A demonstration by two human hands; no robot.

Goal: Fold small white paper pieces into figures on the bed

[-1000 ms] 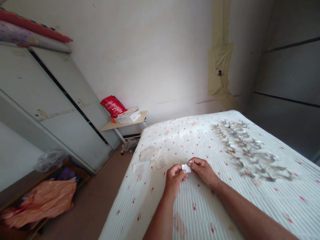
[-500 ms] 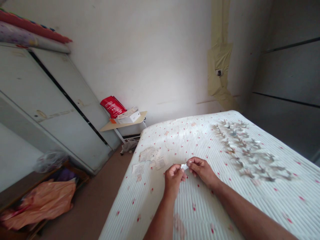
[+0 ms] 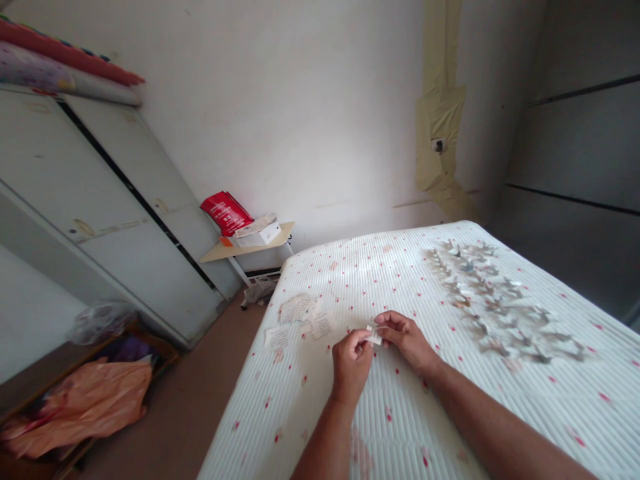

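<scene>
A small folded white paper [image 3: 374,335] is held between my two hands, above the quilted bed cover [image 3: 390,400]. My left hand [image 3: 351,359] pinches its left side between thumb and fingers. On the other side, my right hand [image 3: 404,339] has its fingertips closed on the paper's right edge. Several square printed paper sheets [image 3: 300,308] lie to the left, beyond my left hand. Rows of small folded paper figures [image 3: 493,293] stand on the bed to the right.
A small table [image 3: 245,251] with a red bag [image 3: 227,213] and a white box [image 3: 265,233] stands past the bed's far left corner. Grey cabinets [image 3: 105,200] are at the left, above an orange plastic bag [image 3: 95,400]. A wall closes the far side.
The small paper has turned so that a broader face shows. My left hand has rolled slightly and moved a little right; my right hand has shifted slightly.
</scene>
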